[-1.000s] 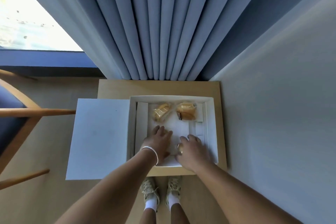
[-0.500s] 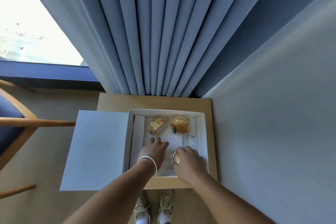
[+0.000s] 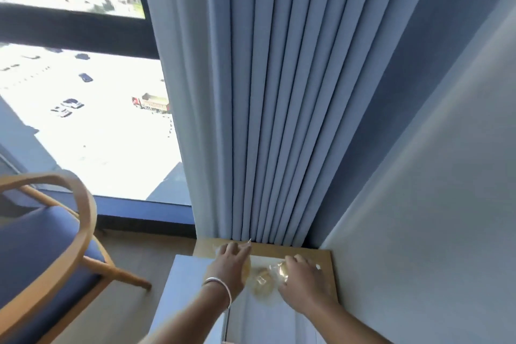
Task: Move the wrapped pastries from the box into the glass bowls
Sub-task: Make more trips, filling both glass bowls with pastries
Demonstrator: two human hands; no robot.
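Note:
The view is blurred and tilted up, so only the far end of the white box (image 3: 251, 321) shows at the bottom. My left hand (image 3: 229, 262) is over the box's far left part, closed on a wrapped pastry (image 3: 246, 271) whose clear wrapper sticks out past the fingers. My right hand (image 3: 303, 279) grips a second wrapped pastry (image 3: 282, 269) by its left side. A third wrapped pastry (image 3: 262, 285) lies in the box between the hands. No glass bowl is in view.
The box lid (image 3: 181, 288) lies flat to the left. The small wooden table (image 3: 325, 260) is wedged between blue curtains (image 3: 265, 120) and the wall (image 3: 418, 232) on the right. A wooden chair with a blue seat (image 3: 42, 246) stands at the left by the window.
The camera has tilted sharply upward. Both hands have moved from the near end of the box to its far end, each now with a wrapped pastry in it.

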